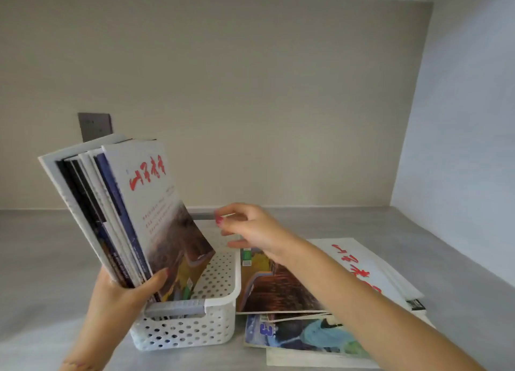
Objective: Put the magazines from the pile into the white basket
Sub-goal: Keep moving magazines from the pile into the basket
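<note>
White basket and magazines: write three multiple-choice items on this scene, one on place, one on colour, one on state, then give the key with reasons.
1. Where does the pile of magazines lie?
A. right of the white basket
B. left of it
C. inside it

2. What colour are the basket's handles?
A. red
B. grey
C. green

3. What is the left hand doing?
A. resting flat on the table
B. gripping a bundle of magazines standing in the basket
C. holding a pen

Key: 1 A, the pile lies flat on the table by the basket's right wall. 2 B, the near bar is grey against white plastic. 3 B, the thumb wraps over the bundle's front cover.
</note>
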